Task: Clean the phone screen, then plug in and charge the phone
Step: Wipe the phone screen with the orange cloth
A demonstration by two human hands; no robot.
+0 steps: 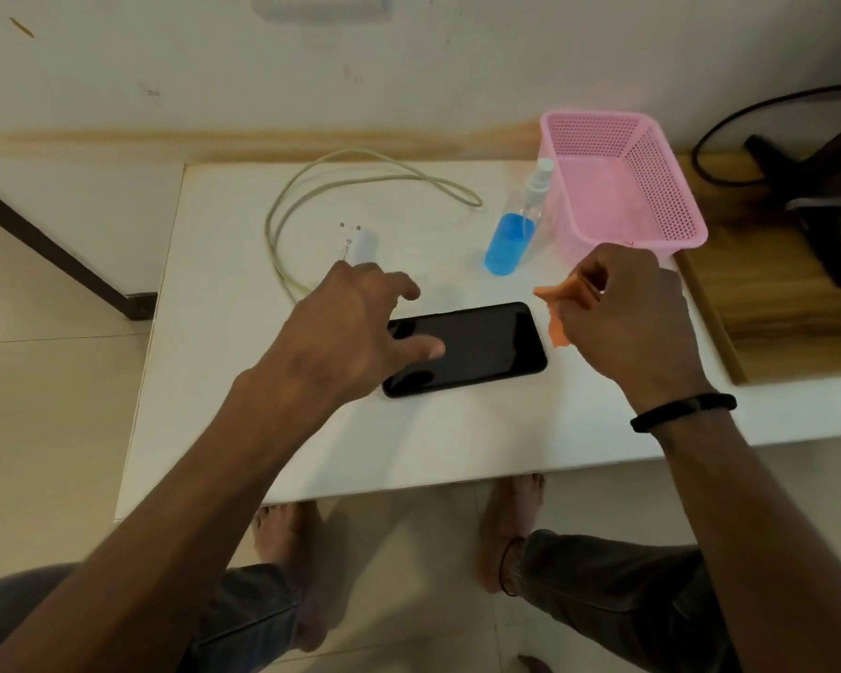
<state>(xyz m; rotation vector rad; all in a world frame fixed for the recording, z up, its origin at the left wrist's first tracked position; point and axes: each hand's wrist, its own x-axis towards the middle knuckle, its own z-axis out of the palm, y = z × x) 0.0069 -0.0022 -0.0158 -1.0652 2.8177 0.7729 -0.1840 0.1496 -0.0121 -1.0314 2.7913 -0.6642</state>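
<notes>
The white desk (pixel 244 429) has bare room along its near edge and on its left side. Its far edge sits by the wall. The phone (pixel 477 347) lies flat in the middle of the desk, dark screen up, long side running left to right.

From the phone, a white charger plug (pixel 358 245) lies at 11 o'clock, and its pale cable (pixel 312 187) loops toward the far edge. A clear spray bottle (pixel 513 235) with blue liquid stands at 1 o'clock, just beside a pink basket (pixel 622 187) near the right edge. A wooden board (pixel 773 303) and a black stand (pixel 807 196) lie past the desk at 2 o'clock. The bottle and basket stand close behind the right hand.

The left hand (pixel 350 327) covers the left end of the phone. Its fingers (pixel 423 347) are spread, and 1 reaches over the screen; I cannot tell if it presses the glass. The right hand (pixel 632 313) hangs just right of the phone, at 3 o'clock. Its fingers are curled and pinch an orange cloth (pixel 562 298). A black band (pixel 683 410) is on that wrist.
</notes>
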